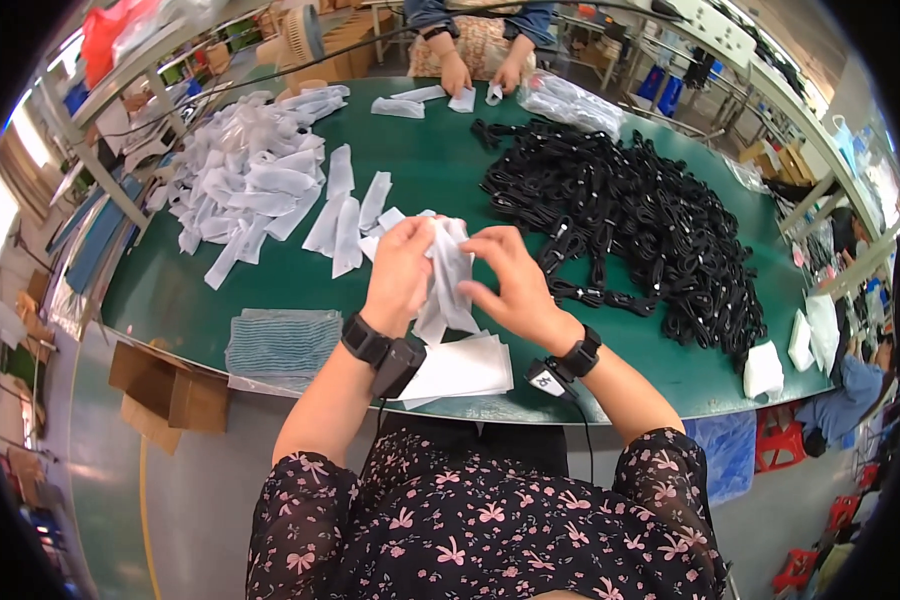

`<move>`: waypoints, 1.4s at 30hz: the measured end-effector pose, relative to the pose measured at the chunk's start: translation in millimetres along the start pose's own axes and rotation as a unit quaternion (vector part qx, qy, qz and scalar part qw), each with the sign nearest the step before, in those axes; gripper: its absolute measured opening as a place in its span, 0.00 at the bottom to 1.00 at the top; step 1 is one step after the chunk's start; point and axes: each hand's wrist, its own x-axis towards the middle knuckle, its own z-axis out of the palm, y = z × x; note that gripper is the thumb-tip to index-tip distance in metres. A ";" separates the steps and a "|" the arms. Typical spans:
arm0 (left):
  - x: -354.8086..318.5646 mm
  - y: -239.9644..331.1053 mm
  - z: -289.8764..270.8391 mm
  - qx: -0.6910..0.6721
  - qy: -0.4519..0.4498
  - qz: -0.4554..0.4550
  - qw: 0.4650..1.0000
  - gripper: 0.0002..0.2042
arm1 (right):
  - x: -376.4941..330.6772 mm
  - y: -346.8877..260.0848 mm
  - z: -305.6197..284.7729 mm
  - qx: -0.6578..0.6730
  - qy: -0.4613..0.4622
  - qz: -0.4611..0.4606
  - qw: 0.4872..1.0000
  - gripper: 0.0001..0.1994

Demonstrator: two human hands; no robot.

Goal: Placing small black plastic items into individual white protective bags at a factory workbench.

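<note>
On the green desk [440, 180] a big heap of black cords [630, 215] lies to the right and a pile of filled white bags [245, 175] to the left. Near the front edge, above a flat stack of empty bags [465, 368], both hands pinch one white plastic bag [448, 275]. It hangs with its long axis roughly upright, top between the left hand [398, 275] and right hand [510, 288], fingers closed on it.

Left hand [398, 272] raised, fingers curled closed, right hand [510, 285] beside it, pinching (both wrists strapped), forearms bare
</note>
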 end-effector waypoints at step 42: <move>-228.0 45.7 -146.0 0.562 0.368 0.098 0.734 0.18 | 277.4 16.1 442.1 -0.224 -0.252 -0.309 0.889 0.25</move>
